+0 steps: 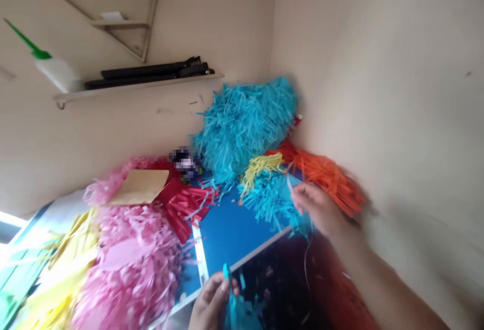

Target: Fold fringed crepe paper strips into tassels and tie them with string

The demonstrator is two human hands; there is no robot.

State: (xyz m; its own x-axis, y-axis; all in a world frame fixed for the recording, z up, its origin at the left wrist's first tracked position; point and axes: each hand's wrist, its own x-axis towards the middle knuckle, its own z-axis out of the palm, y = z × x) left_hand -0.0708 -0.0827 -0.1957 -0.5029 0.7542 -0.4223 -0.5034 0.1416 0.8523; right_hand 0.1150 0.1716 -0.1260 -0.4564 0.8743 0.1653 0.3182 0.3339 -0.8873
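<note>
Low in the view, my left hand [212, 300] pinches a turquoise tissue-paper fringe [242, 315] that hangs over the table's front edge. Off to the right, my right hand [313, 206] is closed at the fingertips, with a thin pale strip [289, 183] showing there. That hand is over the right side of a small pile of turquoise fringes [270, 199]. A thin pale string [306, 269] hangs below it; whether it joins the strip I cannot tell. A yellow fringe [260, 169] lies on the back of this pile.
The blue table [230, 234] carries a big turquoise fringe heap [249, 123], orange fringes [328, 176], red fringes [185, 204] and pink fringes [136, 269]. A tan card [141, 186] rests on the pink. Yellow sheets [71, 264] lie left. A wall shelf [143, 85] holds a green-tipped bottle [56, 70].
</note>
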